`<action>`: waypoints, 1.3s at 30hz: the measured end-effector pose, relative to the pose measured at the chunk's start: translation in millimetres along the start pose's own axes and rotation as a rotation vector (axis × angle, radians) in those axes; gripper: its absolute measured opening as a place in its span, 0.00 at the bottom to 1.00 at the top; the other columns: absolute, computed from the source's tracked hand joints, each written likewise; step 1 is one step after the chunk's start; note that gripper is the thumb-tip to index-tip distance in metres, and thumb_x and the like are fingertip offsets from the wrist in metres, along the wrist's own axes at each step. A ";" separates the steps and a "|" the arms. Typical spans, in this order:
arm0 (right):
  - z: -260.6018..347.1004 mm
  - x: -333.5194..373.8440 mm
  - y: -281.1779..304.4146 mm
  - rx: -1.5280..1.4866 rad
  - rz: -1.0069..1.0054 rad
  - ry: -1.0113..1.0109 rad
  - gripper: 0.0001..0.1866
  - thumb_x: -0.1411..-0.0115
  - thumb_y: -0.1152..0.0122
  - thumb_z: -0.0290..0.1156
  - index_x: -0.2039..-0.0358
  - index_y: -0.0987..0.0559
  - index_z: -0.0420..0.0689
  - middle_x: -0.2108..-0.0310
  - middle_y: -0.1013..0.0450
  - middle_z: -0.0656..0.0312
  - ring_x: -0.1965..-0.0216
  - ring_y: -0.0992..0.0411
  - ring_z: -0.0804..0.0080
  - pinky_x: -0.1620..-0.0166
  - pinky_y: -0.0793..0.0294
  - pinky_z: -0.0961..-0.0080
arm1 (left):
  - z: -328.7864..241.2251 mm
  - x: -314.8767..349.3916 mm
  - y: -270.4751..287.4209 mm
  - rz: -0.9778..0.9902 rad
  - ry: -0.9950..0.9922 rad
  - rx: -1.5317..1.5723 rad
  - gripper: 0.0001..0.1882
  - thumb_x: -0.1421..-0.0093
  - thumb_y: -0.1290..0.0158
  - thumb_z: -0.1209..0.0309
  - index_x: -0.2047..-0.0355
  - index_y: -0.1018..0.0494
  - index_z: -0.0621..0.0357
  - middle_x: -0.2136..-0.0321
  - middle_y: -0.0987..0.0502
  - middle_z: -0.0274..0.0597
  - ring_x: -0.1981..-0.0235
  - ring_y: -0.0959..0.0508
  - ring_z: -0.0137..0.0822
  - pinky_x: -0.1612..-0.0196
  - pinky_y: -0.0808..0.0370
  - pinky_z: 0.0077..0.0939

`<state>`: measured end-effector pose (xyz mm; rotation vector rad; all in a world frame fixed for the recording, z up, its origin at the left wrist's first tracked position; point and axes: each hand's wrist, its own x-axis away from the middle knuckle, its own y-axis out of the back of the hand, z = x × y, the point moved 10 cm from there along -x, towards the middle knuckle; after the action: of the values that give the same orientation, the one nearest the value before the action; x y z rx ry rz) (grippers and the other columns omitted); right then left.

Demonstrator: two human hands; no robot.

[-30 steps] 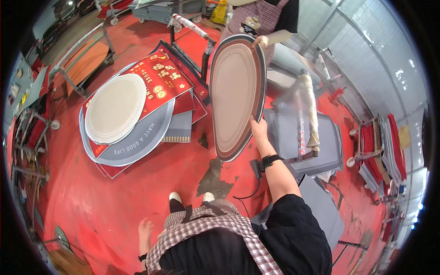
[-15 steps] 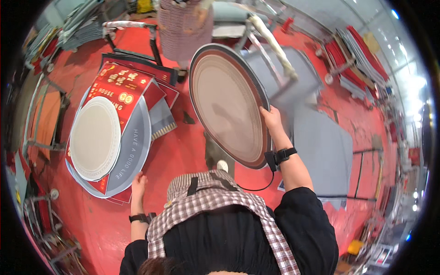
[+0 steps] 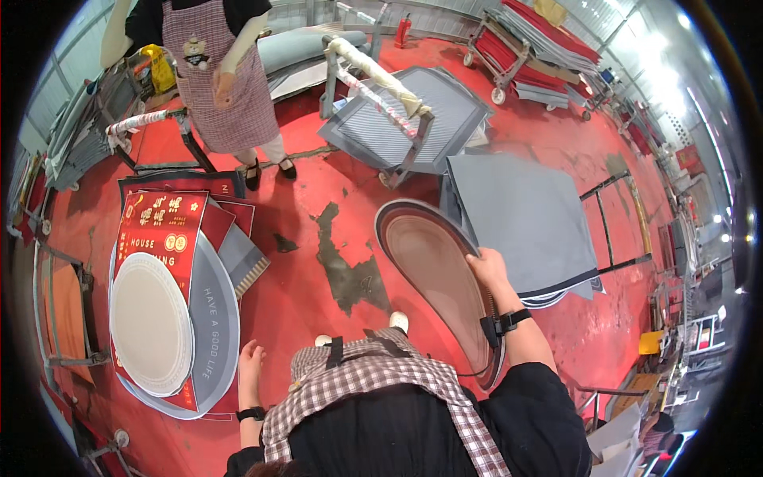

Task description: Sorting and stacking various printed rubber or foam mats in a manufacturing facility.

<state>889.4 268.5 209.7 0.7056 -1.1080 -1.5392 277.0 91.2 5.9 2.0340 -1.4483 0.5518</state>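
Red floor [image 3: 556,334], marked by a dark patch [image 3: 346,270] near the centre, spreads under everything. At four o'clock, close to the middle of the view, the brown mat [image 3: 437,278] hangs tilted and bent along its length, its border darker than its middle. The right grip [image 3: 493,272] clasps its rim at the mat's own two o'clock; a black strap [image 3: 505,322] sits just below that grip. At half past seven the left grip [image 3: 251,362] is slack and fairly wide, fingers a little curled, just beside the grey oval [image 3: 218,318] (whether they touch, I cannot tell). That oval lies at half past eight, beneath a red mat [image 3: 159,215] and a cream oval [image 3: 152,326]. Flat grey mats [image 3: 520,211] lie at three o'clock, ribbed mats [image 3: 429,119] at twelve. At half past ten stands a co-worker [image 3: 211,24] in an apron [image 3: 214,119].
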 end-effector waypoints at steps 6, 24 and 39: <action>-118.2 2.1 93.2 -0.164 -0.193 -0.153 0.17 0.53 0.44 0.39 0.76 0.26 0.33 0.79 0.29 0.47 0.73 0.29 0.56 0.69 0.33 0.66 | -7.6 1.6 -57.6 0.043 -0.040 -0.009 0.19 0.45 0.53 0.68 0.52 0.37 0.56 0.66 0.28 0.36 0.68 0.28 0.26 0.70 0.34 0.18; -600.7 3.0 218.9 -1.527 -1.082 -0.439 0.16 0.47 0.48 0.29 0.60 0.32 0.33 0.63 0.32 0.54 0.64 0.32 0.62 0.60 0.31 0.66 | -72.0 77.1 -360.0 0.275 -0.138 -0.060 0.21 0.43 0.55 0.65 0.49 0.40 0.54 0.63 0.29 0.36 0.67 0.28 0.24 0.69 0.34 0.18; -384.9 37.0 -189.7 -0.486 0.639 -0.377 0.15 0.51 0.46 0.34 0.64 0.25 0.40 0.69 0.27 0.55 0.69 0.27 0.66 0.64 0.29 0.72 | 61.9 87.7 -290.0 0.074 0.124 0.034 0.20 0.42 0.56 0.69 0.50 0.42 0.62 0.64 0.30 0.46 0.65 0.27 0.33 0.67 0.29 0.20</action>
<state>1138.3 124.5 -111.0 -0.2684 -1.0297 -1.3145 579.9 59.4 -47.7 1.9419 -1.4536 0.7249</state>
